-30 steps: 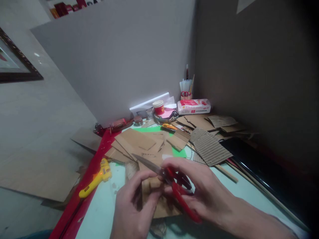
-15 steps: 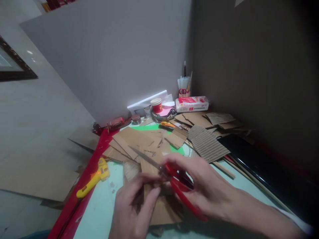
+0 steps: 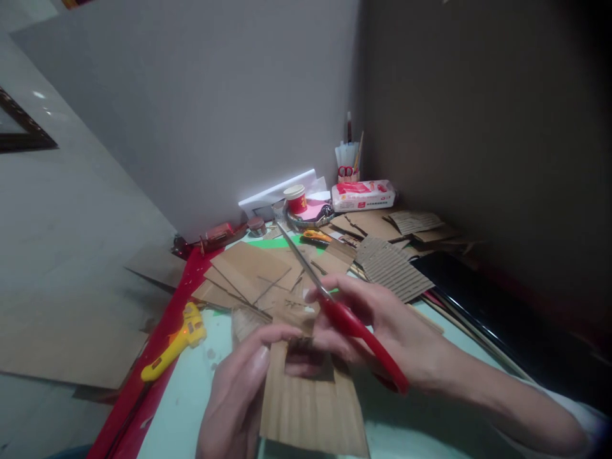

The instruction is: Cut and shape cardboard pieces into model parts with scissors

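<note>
Low in the middle of the head view is a piece of brown cardboard [image 3: 310, 411] with a rectangular hole cut through it. My left hand [image 3: 236, 389] grips its left edge, thumb and fingers closed near the hole. Red-handled scissors [image 3: 343, 319] lie in my right hand [image 3: 392, 325], blades pointing up and to the left, away from the cardboard. Fingers of that same hand also touch the cardboard beside the hole. Some fingertips show through the opening; whose hand they belong to I cannot tell.
A yellow glue gun [image 3: 174, 341] rests at the table's left side on a red strip [image 3: 160, 331]. Loose cardboard pieces [image 3: 253, 268] cover the middle. Behind stand a red paper cup [image 3: 296, 201] and a tissue pack [image 3: 364, 195]. A glossy black object [image 3: 478, 306] lies right.
The scissors have swung upward and off the cardboard, their blades now more upright. The cardboard has tipped up toward me, showing its hole, and the right hand's fingers have come onto it.
</note>
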The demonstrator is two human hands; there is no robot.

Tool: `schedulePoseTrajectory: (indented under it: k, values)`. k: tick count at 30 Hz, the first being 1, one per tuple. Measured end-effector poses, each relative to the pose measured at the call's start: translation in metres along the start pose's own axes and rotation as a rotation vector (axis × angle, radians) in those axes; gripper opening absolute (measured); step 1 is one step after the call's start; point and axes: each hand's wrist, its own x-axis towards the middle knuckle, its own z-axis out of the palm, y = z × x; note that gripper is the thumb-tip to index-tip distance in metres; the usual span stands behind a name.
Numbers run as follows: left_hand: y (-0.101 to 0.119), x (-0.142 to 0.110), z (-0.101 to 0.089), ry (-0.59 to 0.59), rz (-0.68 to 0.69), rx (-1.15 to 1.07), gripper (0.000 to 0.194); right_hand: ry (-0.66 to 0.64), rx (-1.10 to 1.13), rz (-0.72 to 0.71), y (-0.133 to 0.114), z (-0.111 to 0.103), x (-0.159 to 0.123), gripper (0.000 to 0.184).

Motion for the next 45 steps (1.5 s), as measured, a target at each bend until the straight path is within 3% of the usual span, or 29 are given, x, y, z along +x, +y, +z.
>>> schedulePoseTrajectory:
  k: [7,11,14,16,19,24,27,30,35,38,41,43,45]
  values:
    - [-0.004,0.008,-0.012,-0.059,0.001,-0.005,0.021,0.029,0.065,-0.052,0.003,0.002,-0.005,0.041]
    - [0.000,0.008,-0.007,-0.006,-0.011,-0.067,0.005,0.034,0.098,-0.068,0.005,0.004,-0.005,0.039]
    - [0.004,0.005,0.000,0.024,-0.051,-0.098,0.006,0.038,0.139,-0.071,0.006,0.006,-0.007,0.035]
    - [0.004,0.002,0.002,0.025,-0.010,-0.066,0.005,0.055,0.140,-0.076,0.005,0.008,-0.008,0.032]
    - [0.002,0.001,0.007,0.086,0.104,0.007,0.020,0.064,0.134,-0.082,0.003,0.009,-0.009,0.032]
    - [0.003,0.003,0.010,0.249,0.249,0.142,0.008,0.025,0.130,-0.087,-0.001,0.010,-0.010,0.038]
    - [0.003,0.005,0.006,0.280,0.260,0.211,0.005,0.002,0.109,-0.104,-0.002,0.008,-0.010,0.039]
    - [0.004,0.006,0.003,0.262,0.212,0.177,0.010,0.022,-0.032,-0.108,-0.002,0.004,-0.010,0.037]
    - [0.011,0.008,0.002,0.329,0.103,-0.016,0.037,0.076,-0.382,-0.215,-0.010,-0.001,-0.007,0.039]
    - [0.018,0.011,-0.006,0.399,0.141,-0.045,0.046,0.093,-0.577,-0.320,-0.016,-0.002,-0.011,0.034]
    - [0.024,0.014,-0.019,0.424,0.229,-0.016,0.042,0.089,-0.713,-0.421,-0.008,-0.006,-0.019,0.033]
    - [0.027,0.014,-0.029,0.433,0.294,-0.009,0.040,0.194,-0.848,-0.571,0.005,-0.010,-0.025,0.046]
    - [0.030,0.013,-0.037,0.441,0.333,-0.010,0.039,0.149,-1.003,-0.564,0.018,-0.013,-0.029,0.057]
